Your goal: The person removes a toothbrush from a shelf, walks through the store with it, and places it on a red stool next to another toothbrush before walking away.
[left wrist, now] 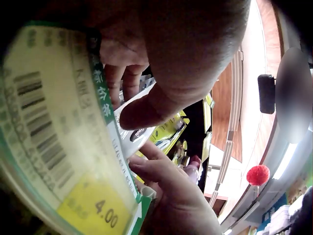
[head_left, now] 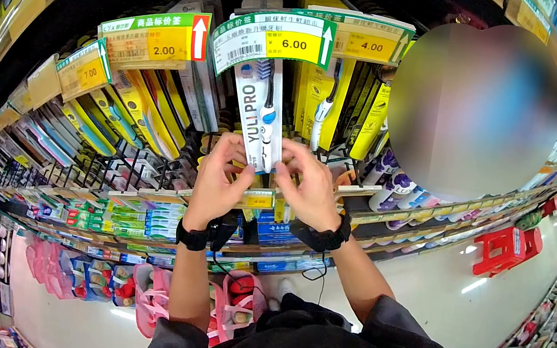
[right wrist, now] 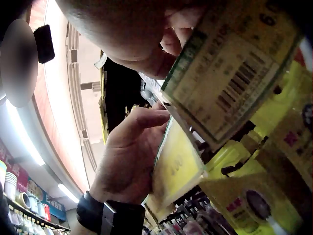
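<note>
A white toothbrush pack marked YULI PRO (head_left: 252,116) hangs on the shelf rack in the head view, its top behind a 6.00 price tag (head_left: 295,45). My left hand (head_left: 221,178) pinches the left side of its lower end. From the other side, my right hand (head_left: 311,187) pinches the same end, thumb in front. In the left wrist view the left thumb (left wrist: 146,110) presses on the white pack (left wrist: 134,139), with the right hand (left wrist: 176,188) below. The right wrist view has the left hand (right wrist: 129,152) near a yellow price tag (right wrist: 178,164).
Yellow toothbrush packs (head_left: 147,111) hang in rows to the left, and more stand right of the pack. Lower shelves carry toothpaste boxes (head_left: 160,221). Pink slippers (head_left: 149,291) hang beneath. A red plastic stool (head_left: 501,250) stands on the aisle floor. Price tags (head_left: 158,41) jut out above.
</note>
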The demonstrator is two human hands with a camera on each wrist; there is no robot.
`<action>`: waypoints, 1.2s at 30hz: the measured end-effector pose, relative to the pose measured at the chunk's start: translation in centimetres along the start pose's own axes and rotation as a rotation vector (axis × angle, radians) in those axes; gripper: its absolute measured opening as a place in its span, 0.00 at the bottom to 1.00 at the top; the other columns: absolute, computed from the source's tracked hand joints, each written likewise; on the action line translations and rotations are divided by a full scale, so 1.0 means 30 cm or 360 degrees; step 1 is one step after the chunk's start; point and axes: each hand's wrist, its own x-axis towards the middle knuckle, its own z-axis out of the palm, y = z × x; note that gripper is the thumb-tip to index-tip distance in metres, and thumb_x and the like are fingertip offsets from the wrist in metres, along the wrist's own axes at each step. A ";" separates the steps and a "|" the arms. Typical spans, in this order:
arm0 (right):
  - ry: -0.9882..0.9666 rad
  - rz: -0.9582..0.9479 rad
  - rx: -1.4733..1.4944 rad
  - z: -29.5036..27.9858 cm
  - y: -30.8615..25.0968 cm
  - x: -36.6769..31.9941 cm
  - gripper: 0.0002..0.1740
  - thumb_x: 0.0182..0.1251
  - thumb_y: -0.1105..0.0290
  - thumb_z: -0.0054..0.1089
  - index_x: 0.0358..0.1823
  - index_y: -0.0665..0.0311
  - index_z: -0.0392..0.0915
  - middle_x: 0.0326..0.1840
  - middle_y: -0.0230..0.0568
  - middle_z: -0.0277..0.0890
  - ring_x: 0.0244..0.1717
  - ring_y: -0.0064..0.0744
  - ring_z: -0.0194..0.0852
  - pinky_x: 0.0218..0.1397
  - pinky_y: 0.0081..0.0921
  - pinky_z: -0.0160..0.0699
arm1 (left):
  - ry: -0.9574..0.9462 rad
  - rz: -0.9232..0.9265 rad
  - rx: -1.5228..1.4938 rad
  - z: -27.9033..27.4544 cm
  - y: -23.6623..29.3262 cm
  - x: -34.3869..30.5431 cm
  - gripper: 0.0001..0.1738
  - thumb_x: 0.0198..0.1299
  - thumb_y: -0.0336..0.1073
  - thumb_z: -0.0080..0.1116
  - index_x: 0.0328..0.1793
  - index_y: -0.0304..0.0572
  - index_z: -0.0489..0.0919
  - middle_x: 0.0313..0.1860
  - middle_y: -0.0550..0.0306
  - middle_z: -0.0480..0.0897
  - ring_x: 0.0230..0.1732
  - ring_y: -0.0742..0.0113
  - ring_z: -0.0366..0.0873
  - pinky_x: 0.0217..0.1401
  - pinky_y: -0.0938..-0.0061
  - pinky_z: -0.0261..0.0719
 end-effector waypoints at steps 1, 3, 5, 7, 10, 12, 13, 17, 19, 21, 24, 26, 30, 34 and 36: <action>0.0003 -0.0011 -0.0001 0.001 0.000 -0.001 0.22 0.67 0.73 0.61 0.63 0.61 0.74 0.41 0.44 0.82 0.32 0.37 0.82 0.36 0.32 0.80 | 0.0002 -0.0004 0.0010 0.000 0.001 -0.001 0.21 0.61 0.21 0.59 0.60 0.38 0.70 0.52 0.58 0.83 0.46 0.74 0.81 0.43 0.78 0.78; 0.0000 -0.0021 0.0004 0.002 0.006 -0.001 0.22 0.67 0.73 0.61 0.63 0.62 0.74 0.41 0.45 0.83 0.33 0.38 0.82 0.36 0.32 0.80 | 0.0008 -0.0006 0.0017 0.001 0.002 -0.003 0.21 0.61 0.21 0.59 0.60 0.38 0.70 0.52 0.58 0.82 0.46 0.74 0.81 0.43 0.78 0.78; -0.0005 -0.0019 0.0002 0.000 0.007 -0.001 0.21 0.67 0.73 0.61 0.62 0.62 0.74 0.41 0.45 0.83 0.34 0.39 0.82 0.38 0.33 0.80 | 0.0016 0.0004 0.0012 0.003 0.002 -0.003 0.20 0.61 0.21 0.59 0.59 0.38 0.70 0.51 0.58 0.82 0.46 0.74 0.80 0.43 0.78 0.77; -0.0011 -0.0007 -0.0008 -0.003 0.001 0.001 0.20 0.68 0.73 0.61 0.61 0.63 0.75 0.42 0.46 0.83 0.35 0.41 0.83 0.39 0.33 0.81 | 0.0024 0.0008 0.0030 0.004 0.005 -0.003 0.20 0.61 0.21 0.59 0.59 0.38 0.70 0.51 0.58 0.82 0.46 0.74 0.80 0.43 0.78 0.77; -0.0013 0.0002 0.0058 -0.004 -0.006 0.004 0.19 0.68 0.72 0.60 0.60 0.63 0.75 0.42 0.48 0.83 0.38 0.43 0.84 0.41 0.34 0.81 | 0.0012 0.0012 0.0060 0.000 0.005 0.001 0.20 0.61 0.21 0.59 0.58 0.38 0.70 0.50 0.58 0.82 0.46 0.73 0.80 0.43 0.78 0.77; -0.0007 -0.0057 0.0014 -0.002 0.006 0.002 0.19 0.69 0.77 0.58 0.60 0.66 0.74 0.41 0.43 0.82 0.36 0.32 0.84 0.40 0.28 0.81 | 0.0008 0.0009 0.0064 0.002 0.005 0.001 0.20 0.61 0.21 0.59 0.58 0.38 0.70 0.50 0.58 0.82 0.46 0.73 0.80 0.43 0.78 0.77; -0.0005 -0.0086 -0.0009 0.000 0.010 0.002 0.18 0.69 0.80 0.58 0.60 0.68 0.73 0.41 0.41 0.82 0.35 0.27 0.83 0.39 0.25 0.81 | 0.0011 0.0008 0.0061 0.003 0.007 0.000 0.20 0.61 0.21 0.59 0.58 0.38 0.70 0.50 0.58 0.82 0.46 0.73 0.80 0.43 0.78 0.77; 0.0020 -0.0026 0.0022 0.001 0.006 -0.002 0.18 0.68 0.72 0.60 0.59 0.61 0.75 0.40 0.46 0.83 0.36 0.44 0.84 0.39 0.34 0.81 | 0.0025 0.0017 0.0070 0.004 0.001 -0.001 0.19 0.60 0.21 0.59 0.57 0.38 0.71 0.49 0.58 0.82 0.46 0.74 0.80 0.42 0.79 0.78; 0.0000 0.0017 0.0027 -0.001 0.001 -0.002 0.18 0.68 0.73 0.60 0.58 0.61 0.76 0.40 0.45 0.83 0.35 0.43 0.83 0.37 0.34 0.80 | 0.0032 0.0019 0.0070 0.005 0.007 -0.001 0.19 0.61 0.21 0.59 0.58 0.39 0.71 0.49 0.58 0.82 0.46 0.74 0.80 0.42 0.79 0.78; 0.0016 -0.0001 0.0027 0.001 -0.002 -0.002 0.17 0.68 0.73 0.61 0.58 0.60 0.76 0.39 0.44 0.83 0.33 0.43 0.83 0.36 0.34 0.80 | 0.0032 0.0025 0.0080 0.004 0.008 -0.001 0.19 0.61 0.21 0.59 0.58 0.39 0.71 0.49 0.58 0.82 0.46 0.74 0.81 0.42 0.79 0.78; 0.0018 -0.0023 0.0010 0.000 -0.002 -0.002 0.17 0.68 0.73 0.61 0.58 0.60 0.76 0.40 0.45 0.83 0.34 0.44 0.83 0.37 0.34 0.80 | 0.0026 0.0037 0.0085 0.003 0.002 -0.002 0.20 0.61 0.21 0.59 0.58 0.38 0.71 0.49 0.58 0.82 0.46 0.74 0.81 0.42 0.80 0.78; 0.0029 -0.0058 0.0007 0.002 0.001 -0.004 0.17 0.68 0.73 0.61 0.58 0.61 0.76 0.42 0.46 0.83 0.36 0.44 0.83 0.38 0.35 0.80 | 0.0028 0.0036 0.0063 0.002 0.000 -0.004 0.20 0.61 0.21 0.59 0.58 0.38 0.71 0.49 0.58 0.82 0.46 0.74 0.81 0.41 0.80 0.78; 0.0044 -0.0103 -0.0012 0.002 -0.002 -0.003 0.16 0.68 0.73 0.61 0.57 0.62 0.77 0.46 0.48 0.83 0.39 0.45 0.83 0.42 0.37 0.81 | 0.0093 0.0057 0.0038 0.007 -0.001 -0.003 0.15 0.60 0.24 0.62 0.52 0.35 0.74 0.46 0.56 0.84 0.45 0.70 0.83 0.42 0.73 0.84; 0.0024 -0.0063 -0.0041 0.004 -0.002 -0.003 0.16 0.68 0.72 0.61 0.56 0.63 0.77 0.47 0.47 0.83 0.41 0.46 0.84 0.43 0.36 0.82 | 0.0076 0.0065 0.0018 0.004 -0.003 -0.006 0.15 0.60 0.24 0.62 0.53 0.35 0.74 0.47 0.56 0.84 0.45 0.70 0.83 0.41 0.74 0.84; 0.0024 -0.0057 -0.0046 0.004 -0.004 -0.003 0.16 0.68 0.73 0.61 0.56 0.63 0.77 0.47 0.47 0.83 0.41 0.46 0.84 0.44 0.36 0.82 | 0.0063 0.0069 0.0014 0.001 0.001 -0.006 0.15 0.60 0.24 0.62 0.53 0.34 0.74 0.47 0.56 0.84 0.46 0.70 0.83 0.41 0.75 0.83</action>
